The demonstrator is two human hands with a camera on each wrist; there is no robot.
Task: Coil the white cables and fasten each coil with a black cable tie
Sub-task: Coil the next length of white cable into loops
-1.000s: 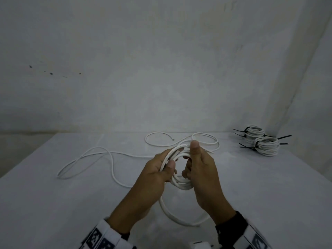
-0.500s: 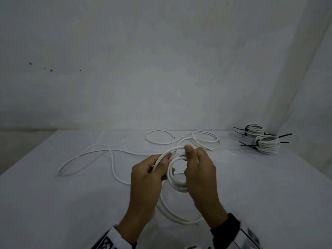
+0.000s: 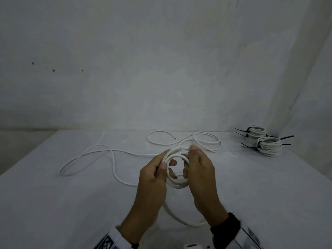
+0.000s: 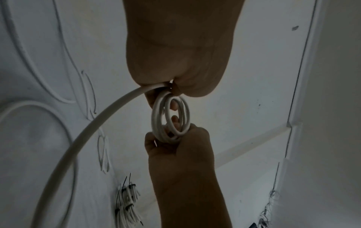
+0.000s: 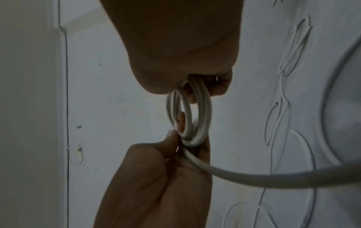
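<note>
A white cable coil (image 3: 177, 184) of several turns hangs upright above the table between my two hands. My left hand (image 3: 166, 164) pinches its left side between thumb and fingers. On the coil's right side my right hand (image 3: 189, 159) grips with the thumb on top and the fingers through the ring. The coil (image 4: 170, 117) shows edge-on in the left wrist view and again, coil (image 5: 189, 120), in the right wrist view. Its loose tail (image 3: 179, 221) drops under my left hand and runs off in a long loop (image 3: 113, 159) on the table.
A second loose white cable (image 3: 206, 141) lies curled at the back of the white table (image 3: 53, 203). Two finished coils (image 3: 269, 147) bound with black cable ties (image 3: 247, 134) sit at the back right by the wall.
Both hands have carried the coil slightly up and away from me and turned it more face-on. The left thumb has shifted its hold along the coil's left side.
</note>
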